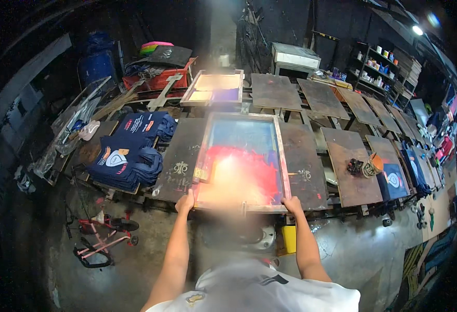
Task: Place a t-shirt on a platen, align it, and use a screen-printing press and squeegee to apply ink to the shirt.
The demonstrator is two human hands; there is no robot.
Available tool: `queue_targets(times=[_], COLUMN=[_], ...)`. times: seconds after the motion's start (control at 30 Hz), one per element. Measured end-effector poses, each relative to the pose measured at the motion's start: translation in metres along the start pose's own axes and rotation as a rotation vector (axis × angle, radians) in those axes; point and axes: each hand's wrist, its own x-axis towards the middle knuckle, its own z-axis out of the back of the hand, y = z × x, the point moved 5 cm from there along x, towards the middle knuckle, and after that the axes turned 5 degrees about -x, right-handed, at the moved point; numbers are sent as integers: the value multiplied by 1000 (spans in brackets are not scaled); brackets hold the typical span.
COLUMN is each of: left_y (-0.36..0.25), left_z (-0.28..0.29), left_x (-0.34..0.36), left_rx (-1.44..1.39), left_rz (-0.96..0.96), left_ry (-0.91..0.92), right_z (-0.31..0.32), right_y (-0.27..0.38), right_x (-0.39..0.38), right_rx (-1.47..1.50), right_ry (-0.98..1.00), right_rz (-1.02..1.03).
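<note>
A wooden-framed printing screen with pale blue mesh and a patch of pink-red ink lies over dark boards in front of me. My left hand grips the frame at its near left corner. My right hand grips it at the near right corner. A pale glare blurs the screen's lower middle. Stacks of navy printed fabric items sit to the left. On a board at the right stand a tub and a dark clump, beside a navy printed piece.
A second screen lies behind mine, beside more boards. Shelves with containers stand at the back right, a blue barrel at the back left. A red child's bicycle lies on the floor, lower left. A yellow container is under the boards.
</note>
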Motion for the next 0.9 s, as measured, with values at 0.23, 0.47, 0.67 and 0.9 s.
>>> queue_targets(times=[0.23, 0.47, 0.67, 0.9], left_y=[-23, -16, -9, -5], left_z=[3, -3, -4, -2], left_x=[-19, -13, -17, -18], left_rx=[82, 73, 120, 101], left_rz=[28, 42, 22, -19], left_ry=[2, -91, -288, -310], right_z=[11, 32, 24, 18], right_y=[1, 36, 30, 29], right_x=[-16, -49, -43, -44], right_rx=[51, -147, -176, -201], right_ry=[34, -1, -93, -120], right_rz=[-38, -110, -58, -5])
